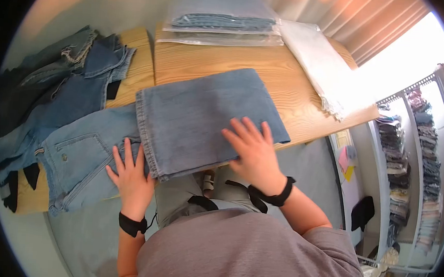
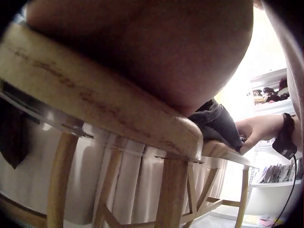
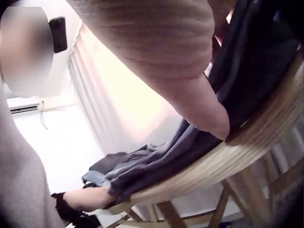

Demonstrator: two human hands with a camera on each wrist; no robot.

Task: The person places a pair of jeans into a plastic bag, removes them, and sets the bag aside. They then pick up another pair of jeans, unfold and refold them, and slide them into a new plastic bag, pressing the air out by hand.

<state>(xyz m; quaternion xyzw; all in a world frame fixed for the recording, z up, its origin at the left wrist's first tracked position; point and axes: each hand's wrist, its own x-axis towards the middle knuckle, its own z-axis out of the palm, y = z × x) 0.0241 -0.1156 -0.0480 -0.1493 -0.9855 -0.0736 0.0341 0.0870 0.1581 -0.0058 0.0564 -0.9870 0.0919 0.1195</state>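
Note:
A pair of blue jeans lies across two wooden tables, its legs folded over as a flat panel (image 1: 203, 116) and its lighter upper part (image 1: 85, 149) with a pocket spread to the left. The right hand (image 1: 254, 153) rests with spread fingers on the folded panel's lower right. Fingers apart, the left hand (image 1: 131, 173) lies on the denim beside the frayed hem. In the left wrist view the right hand (image 2: 259, 130) touches dark denim (image 2: 216, 123) at the table edge. The right wrist view shows the left hand (image 3: 90, 198) at the denim's far end.
Clear bags with folded jeans (image 1: 222, 22) are stacked at the back, beside a white cloth or bag (image 1: 315, 62). More jeans (image 1: 46, 80) are heaped on the left table. Shelves of folded clothes (image 1: 424, 152) stand to the right; the table's front edge is near the body.

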